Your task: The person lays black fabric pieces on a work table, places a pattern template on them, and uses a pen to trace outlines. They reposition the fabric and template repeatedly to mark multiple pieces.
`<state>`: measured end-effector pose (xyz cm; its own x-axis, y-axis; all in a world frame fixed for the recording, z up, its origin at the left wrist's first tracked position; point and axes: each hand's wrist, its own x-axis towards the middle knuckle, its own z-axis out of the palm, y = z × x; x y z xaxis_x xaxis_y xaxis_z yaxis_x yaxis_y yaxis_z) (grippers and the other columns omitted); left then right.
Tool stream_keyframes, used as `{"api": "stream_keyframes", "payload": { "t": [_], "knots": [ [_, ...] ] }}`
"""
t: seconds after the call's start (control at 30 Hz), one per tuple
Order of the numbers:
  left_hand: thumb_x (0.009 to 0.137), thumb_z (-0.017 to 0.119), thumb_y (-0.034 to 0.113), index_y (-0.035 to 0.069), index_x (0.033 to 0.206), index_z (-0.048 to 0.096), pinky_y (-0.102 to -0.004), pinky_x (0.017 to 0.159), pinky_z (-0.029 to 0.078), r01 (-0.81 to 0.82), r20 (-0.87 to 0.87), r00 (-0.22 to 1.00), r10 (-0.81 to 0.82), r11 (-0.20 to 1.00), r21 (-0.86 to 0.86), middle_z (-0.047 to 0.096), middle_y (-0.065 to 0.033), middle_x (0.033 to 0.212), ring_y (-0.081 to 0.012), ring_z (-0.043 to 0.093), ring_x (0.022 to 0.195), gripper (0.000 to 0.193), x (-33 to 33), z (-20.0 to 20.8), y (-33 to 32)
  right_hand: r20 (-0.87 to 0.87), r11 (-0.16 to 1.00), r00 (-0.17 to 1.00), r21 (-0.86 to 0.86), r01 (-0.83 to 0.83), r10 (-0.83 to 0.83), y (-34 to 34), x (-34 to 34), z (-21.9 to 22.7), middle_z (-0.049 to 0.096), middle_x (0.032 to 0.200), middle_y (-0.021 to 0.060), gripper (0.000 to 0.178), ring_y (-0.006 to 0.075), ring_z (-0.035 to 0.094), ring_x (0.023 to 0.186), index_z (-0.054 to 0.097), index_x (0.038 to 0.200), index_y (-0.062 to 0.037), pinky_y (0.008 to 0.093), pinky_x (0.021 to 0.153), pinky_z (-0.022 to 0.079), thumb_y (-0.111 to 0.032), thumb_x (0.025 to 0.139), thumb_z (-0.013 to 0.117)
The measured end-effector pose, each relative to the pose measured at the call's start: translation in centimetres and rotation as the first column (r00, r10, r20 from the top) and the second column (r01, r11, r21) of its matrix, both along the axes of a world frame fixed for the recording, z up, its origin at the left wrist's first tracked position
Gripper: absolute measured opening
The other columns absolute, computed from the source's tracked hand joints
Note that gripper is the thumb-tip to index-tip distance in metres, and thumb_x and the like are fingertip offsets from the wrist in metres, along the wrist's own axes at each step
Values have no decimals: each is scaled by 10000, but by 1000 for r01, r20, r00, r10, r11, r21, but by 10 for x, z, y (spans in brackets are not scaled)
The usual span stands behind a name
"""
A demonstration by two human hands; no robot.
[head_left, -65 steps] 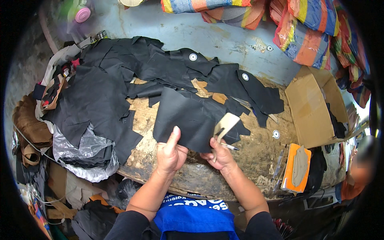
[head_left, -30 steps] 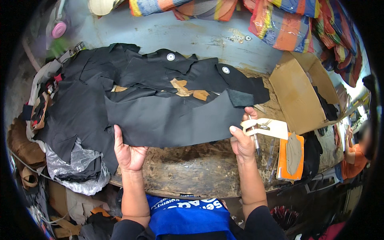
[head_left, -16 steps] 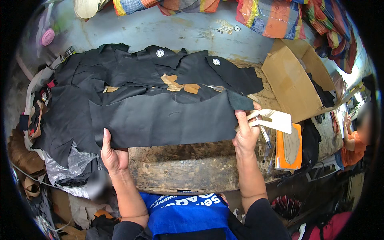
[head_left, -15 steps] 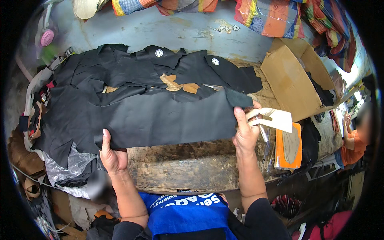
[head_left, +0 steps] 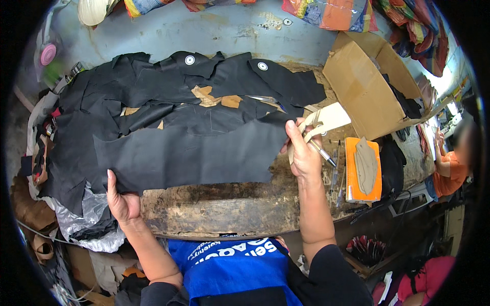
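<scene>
A long strip of black leather-like material [head_left: 194,155] is stretched between my hands above the worktable. My left hand [head_left: 124,201] grips its lower left edge, thumb on top and fingers hidden underneath. With my right hand [head_left: 305,155] I pinch the strip's right end under the thumb. That same hand also holds a pen [head_left: 323,154], tip pointing down to the right, and several pale cut-out templates [head_left: 332,116] that stick out past the fingers. Behind the strip lies a heap of more black pieces [head_left: 102,92]. Scissors [head_left: 269,102] lie partly covered on the heap.
An open cardboard box [head_left: 357,86] stands at the back right. Nearer, an orange notebook [head_left: 349,176] carries a grey-brown template [head_left: 365,166], with pens [head_left: 335,166] beside it. Clear plastic [head_left: 97,204] hangs at the left front edge. A person in orange [head_left: 451,171] is at far right.
The view has shifted slightly. My left hand has moved left, and the strip's folded right corner now lies flatter. My right hand has turned, swinging the pale templates toward the box.
</scene>
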<state>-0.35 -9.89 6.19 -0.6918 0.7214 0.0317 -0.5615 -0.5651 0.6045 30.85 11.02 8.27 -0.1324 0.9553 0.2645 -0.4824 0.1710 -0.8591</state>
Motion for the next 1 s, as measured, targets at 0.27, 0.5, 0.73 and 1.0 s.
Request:
{"api": "stream_keyframes", "payload": {
  "t": [0.27, 0.5, 0.73, 1.0],
  "knots": [
    [888, 628, 107, -27, 1147, 576, -333, 892, 476, -248, -351, 929, 119, 904, -348, 627, -106, 1113, -194, 601, 1007, 296, -35, -26, -40, 404, 997, 915, -69, 32, -1, -58, 17, -31, 577, 648, 13, 204, 95, 551, 505, 593, 845, -9, 232, 455, 439, -204, 898, 624],
    [778, 700, 66, -29, 1308, 455, -364, 1015, 361, -968, -974, 122, -189, 196, -160, 487, -189, 1297, -290, 471, 1200, 592, 14, -57, -28, 940, 948, 166, 313, -65, -299, -87, 16, -75, 629, 715, 158, 187, 364, 622, 665, 599, 838, -54, 432, 580, 467, -115, 683, 685],
    [797, 637, 165, 1, 1199, 561, -548, 1047, 290, -163, -814, -341, -470, 883, -441, 528, -173, 1282, -341, 410, 1287, 440, 171, -59, 29, 941, 940, 9, 338, -54, -338, -91, 11, -82, 643, 741, 158, 210, 361, 632, 702, 606, 853, -71, 429, 605, 483, -136, 683, 710],
    [806, 584, 387, 140, 1390, 407, -822, 900, 124, -178, -577, -519, -631, 740, -648, 251, -127, 1497, -399, 108, 1404, 658, 207, -66, 51, 403, 998, 914, -16, 57, -46, -74, 32, -60, 633, 838, 25, 353, 80, 570, 736, 586, 1030, -1, 231, 668, 472, -227, 810, 743]
  ]
}}
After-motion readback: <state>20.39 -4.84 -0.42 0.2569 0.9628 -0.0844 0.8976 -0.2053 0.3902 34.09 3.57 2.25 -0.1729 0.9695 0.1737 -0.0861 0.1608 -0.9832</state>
